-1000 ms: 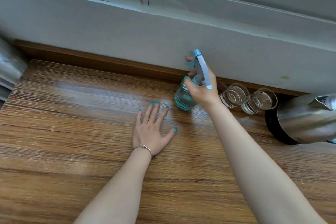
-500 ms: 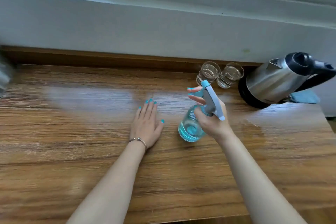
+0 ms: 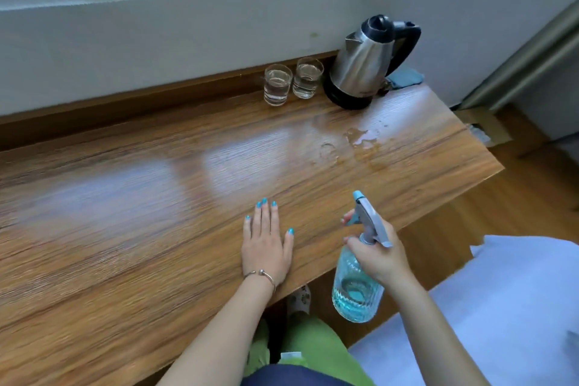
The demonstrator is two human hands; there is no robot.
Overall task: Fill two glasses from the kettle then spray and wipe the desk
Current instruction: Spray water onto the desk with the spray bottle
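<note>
My right hand (image 3: 380, 252) grips the neck of a clear blue spray bottle (image 3: 355, 288), a finger on its trigger, holding it in the air just off the desk's front edge with the nozzle aimed at the desk. My left hand (image 3: 266, 244) lies flat, palm down, fingers together, on the wooden desk (image 3: 125, 229). Two glasses (image 3: 277, 84) (image 3: 307, 78) holding water stand side by side at the back by the wall. A steel kettle (image 3: 368, 63) with a black handle stands right of them. A wet patch (image 3: 360, 141) glistens in front of the kettle.
A blue-grey cloth (image 3: 405, 77) lies behind the kettle at the desk's back right corner. The desk's right end (image 3: 482, 147) drops to a wooden floor. A pale blue bed (image 3: 517, 307) is at lower right. A curtain (image 3: 532, 53) hangs at the right.
My right hand has drawn the spray bottle back from beside the glasses to the front edge of the desk. The view has swung right. My left hand stays flat on the desk.
</note>
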